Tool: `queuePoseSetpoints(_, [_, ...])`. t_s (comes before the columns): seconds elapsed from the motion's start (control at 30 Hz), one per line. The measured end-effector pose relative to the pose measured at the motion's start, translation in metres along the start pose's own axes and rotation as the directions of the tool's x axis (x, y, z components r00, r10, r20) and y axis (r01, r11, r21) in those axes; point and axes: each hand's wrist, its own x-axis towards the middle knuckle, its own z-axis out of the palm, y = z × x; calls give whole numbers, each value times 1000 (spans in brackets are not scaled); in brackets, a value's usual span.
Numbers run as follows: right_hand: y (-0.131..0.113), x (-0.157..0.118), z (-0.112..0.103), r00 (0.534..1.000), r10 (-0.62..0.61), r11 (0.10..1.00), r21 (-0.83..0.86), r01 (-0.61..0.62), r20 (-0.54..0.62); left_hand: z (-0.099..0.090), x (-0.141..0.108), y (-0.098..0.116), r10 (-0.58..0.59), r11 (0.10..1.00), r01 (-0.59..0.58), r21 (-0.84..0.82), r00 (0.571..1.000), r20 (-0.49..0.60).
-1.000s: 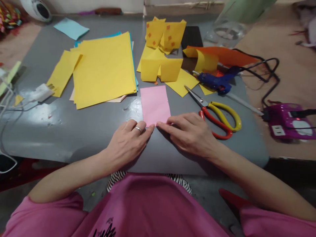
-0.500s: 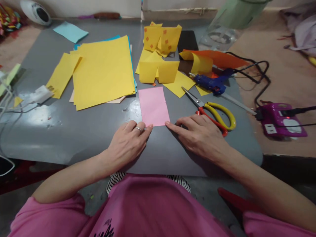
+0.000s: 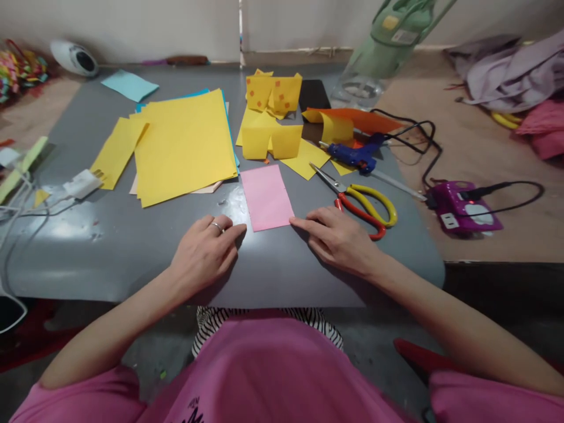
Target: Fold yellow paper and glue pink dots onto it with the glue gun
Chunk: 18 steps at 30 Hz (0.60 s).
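Note:
A pink sheet of paper point(image 3: 267, 198) lies flat on the grey table, its near edge facing me. My right hand point(image 3: 337, 238) rests beside it, index fingertip touching the near right corner, the other fingers loosely bent and holding nothing. To the left, my left hand point(image 3: 206, 244) wears a ring and lies on the table just short of the near left corner, apart from the paper. Its index finger is stretched out and nothing is in its grasp. Scissors point(image 3: 359, 202) with one red and one yellow handle lie just beyond my right hand.
Yellow sheets point(image 3: 185, 147) are stacked at left, near a white plug point(image 3: 82, 184). Folded yellow paper pieces point(image 3: 272, 141) stand at the back. A blue glue gun point(image 3: 352, 155) lies at right, its cord near a purple power socket point(image 3: 465, 207). A green-topped bottle point(image 3: 388, 47) stands behind.
My left hand has drawn back to the left, off the paper's near edge. The right fingertip stays at its corner, and the paper sits slightly turned. The camera view has shifted too.

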Motion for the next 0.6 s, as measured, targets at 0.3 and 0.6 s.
queuePoseSetpoints(0.3, [12, -10, -24, 974, 177, 975, -108, -193, -138, 2, 51, 13, -26, 971, 51, -231, 993, 113])
queuePoseSetpoints(0.6, [32, -24, -50, 823, 550, 791, -405, -459, 142, 1, 81, 22, -8, 933, 147, -327, 921, 390])
